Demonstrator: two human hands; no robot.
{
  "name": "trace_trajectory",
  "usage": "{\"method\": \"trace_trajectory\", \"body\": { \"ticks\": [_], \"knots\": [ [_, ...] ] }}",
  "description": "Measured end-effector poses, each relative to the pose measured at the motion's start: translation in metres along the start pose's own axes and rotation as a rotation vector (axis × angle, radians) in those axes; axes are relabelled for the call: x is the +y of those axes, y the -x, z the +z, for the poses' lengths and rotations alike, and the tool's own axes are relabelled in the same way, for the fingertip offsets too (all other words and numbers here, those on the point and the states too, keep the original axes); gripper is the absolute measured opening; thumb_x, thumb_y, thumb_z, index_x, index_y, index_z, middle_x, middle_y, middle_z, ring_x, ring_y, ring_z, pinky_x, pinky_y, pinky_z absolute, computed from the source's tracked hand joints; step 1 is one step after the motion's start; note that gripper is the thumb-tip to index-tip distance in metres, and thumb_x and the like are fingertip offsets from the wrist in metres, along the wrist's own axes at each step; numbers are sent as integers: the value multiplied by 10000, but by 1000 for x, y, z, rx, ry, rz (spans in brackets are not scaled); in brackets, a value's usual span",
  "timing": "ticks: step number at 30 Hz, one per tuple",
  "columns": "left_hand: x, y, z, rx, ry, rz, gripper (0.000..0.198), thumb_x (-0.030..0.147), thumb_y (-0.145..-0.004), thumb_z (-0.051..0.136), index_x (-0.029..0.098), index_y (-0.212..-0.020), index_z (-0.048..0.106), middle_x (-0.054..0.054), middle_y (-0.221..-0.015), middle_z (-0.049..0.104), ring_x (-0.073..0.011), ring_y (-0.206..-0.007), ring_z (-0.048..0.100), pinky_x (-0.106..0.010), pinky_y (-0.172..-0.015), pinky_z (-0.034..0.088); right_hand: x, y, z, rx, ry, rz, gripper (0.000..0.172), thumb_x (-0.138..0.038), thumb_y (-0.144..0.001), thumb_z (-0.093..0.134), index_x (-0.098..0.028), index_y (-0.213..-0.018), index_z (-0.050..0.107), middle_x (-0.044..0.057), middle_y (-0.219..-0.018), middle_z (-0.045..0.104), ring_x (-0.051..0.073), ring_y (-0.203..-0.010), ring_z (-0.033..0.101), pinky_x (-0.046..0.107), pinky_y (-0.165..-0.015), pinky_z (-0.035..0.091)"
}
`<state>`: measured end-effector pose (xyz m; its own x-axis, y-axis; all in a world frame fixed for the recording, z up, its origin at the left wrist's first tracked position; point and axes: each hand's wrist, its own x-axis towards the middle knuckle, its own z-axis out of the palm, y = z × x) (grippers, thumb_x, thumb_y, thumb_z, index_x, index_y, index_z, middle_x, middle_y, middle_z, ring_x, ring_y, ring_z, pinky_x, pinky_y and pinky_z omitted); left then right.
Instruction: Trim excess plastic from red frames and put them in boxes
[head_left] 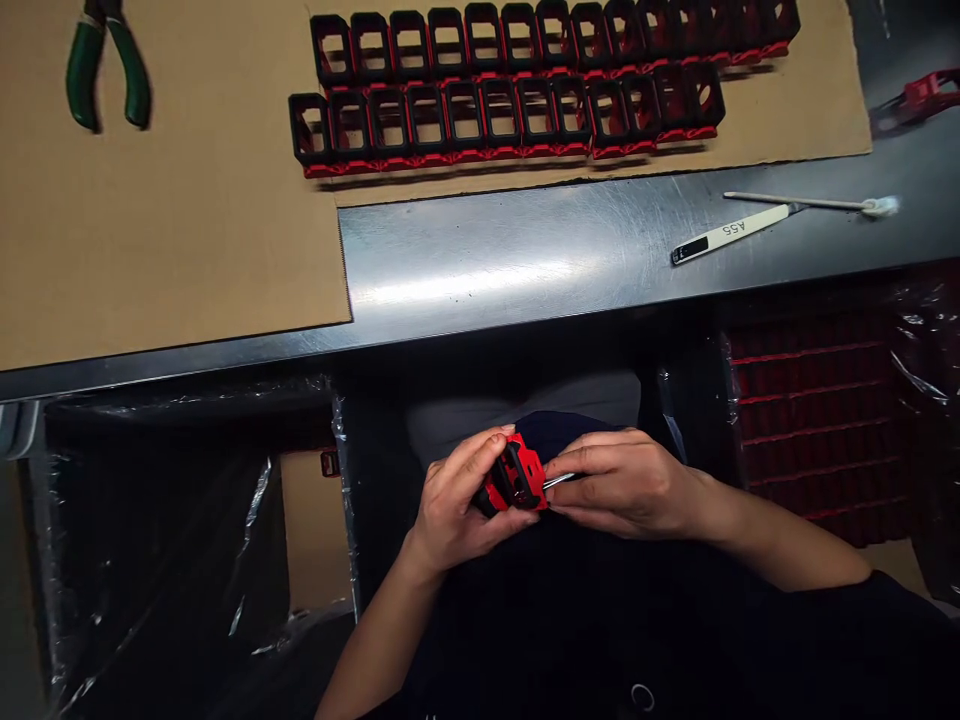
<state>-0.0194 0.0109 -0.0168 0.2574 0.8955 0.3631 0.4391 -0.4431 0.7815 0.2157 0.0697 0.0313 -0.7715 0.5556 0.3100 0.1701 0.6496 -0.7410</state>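
One red-and-black part (534,482) above the lap (446,425) | left hand (461,500) clasps its sides, likely to steady it | right hand (634,485) pinches a slim metal piece (558,481) at its face (tip hidden) | similar parts (487,78) rowed on cardboard (172,230), perhaps for order

Pliers (136,85) cropped @ top, metal tool (558,480) part. hidden, red pc. (931,92) blurry

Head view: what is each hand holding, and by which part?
Left hand: red-and-black piece, by its opposite sides. Right hand: thin metallic tool, near its visible end.
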Motion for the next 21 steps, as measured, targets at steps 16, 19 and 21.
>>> {"method": "trace_trajectory", "body": {
  "ticks": [16, 19, 21],
  "knots": [
    [-1, 14, 13, 222, 394, -262, 694, 447, -766, 814, 242, -1344, 490, -169, -1265, 680, -289, -1117, 706, -332, -758, 621, 6, -20, -3, 130, 191, -22, 74, -147, -920, 644, -187, -958, 693, 48, -924, 790, 159, -748, 734, 275, -657, 598],
    [2, 19, 15, 288, 508, -291, 688, 464, -767, 820, 260, -1315, 458, -180, -1310, 654, -283, -1116, 708, -285, -702, 606, 22, -39, -23, 283, 246, 64, 71, -194, -905, 693, -211, -973, 684, 47, -927, 782, 172, -776, 729, 298, -698, 587],
    [4, 20, 16, 284, 515, -299, 683, 450, -763, 828, 267, -1297, 443, -191, -1353, 622, -250, -1028, 732, -248, -636, 585, 40, -55, -36, 359, 344, 117, 105, -259, -891, 724, -213, -977, 687, 39, -884, 761, 177, -743, 698, 312, -690, 576]
  ]
}}
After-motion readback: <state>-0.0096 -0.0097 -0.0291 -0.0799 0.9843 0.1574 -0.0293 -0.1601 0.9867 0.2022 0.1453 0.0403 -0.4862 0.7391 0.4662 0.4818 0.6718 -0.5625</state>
